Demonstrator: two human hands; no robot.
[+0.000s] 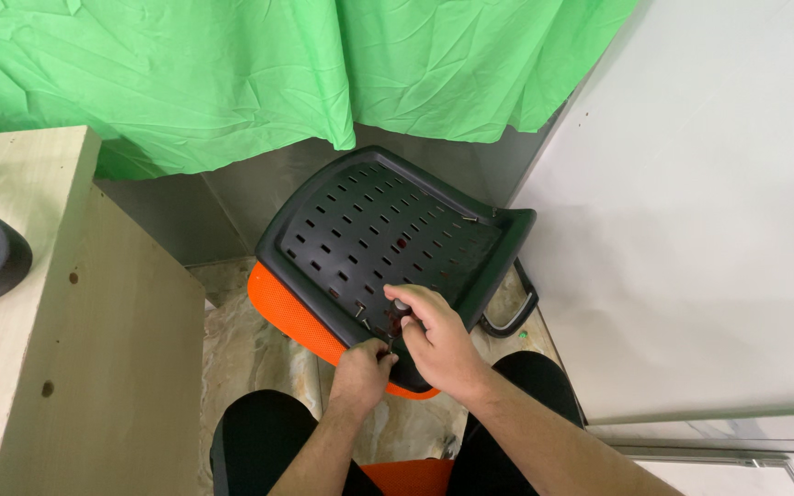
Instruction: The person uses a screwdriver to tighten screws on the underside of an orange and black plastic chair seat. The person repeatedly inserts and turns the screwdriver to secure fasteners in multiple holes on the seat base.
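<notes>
At the near edge of the overturned black perforated seat shell (388,234), resting on its orange cushion (279,308) on the stone floor (250,354), the right hand (438,344) grips a screwdriver handle (401,312) — the left hand (360,367) pinches at a screw (361,312). Fastening looks unfinished — loose screws lie at the far right corner.

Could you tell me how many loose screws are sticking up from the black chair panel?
3 that I can make out: one screw just left of the right hand, one near the panel's far right edge, one at its corner. The hands may hide others.
</notes>
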